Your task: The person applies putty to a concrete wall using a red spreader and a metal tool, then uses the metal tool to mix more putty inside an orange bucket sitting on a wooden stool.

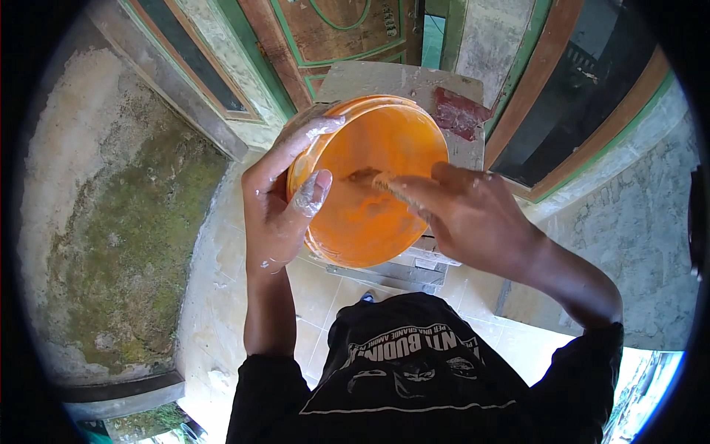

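An orange plastic bucket is tilted so that its mouth faces me. Pale smears streak its inside wall. My left hand grips its left side, with the thumb over the rim and the fingers around the outside. Whitish paste coats the thumb and fingertips. Over the bucket's mouth, my right hand is closed around a slim tan tool, which points left into the bucket. A dark patch shows by the tool's tip; blur hides what kind of tool it is.
Behind the bucket is a worn grey stand with a dark red flat piece on it. Beyond are a wooden door with green trim and framed windows. A mossy wall is on the left, a grey plastered wall on the right, with floor tiles below.
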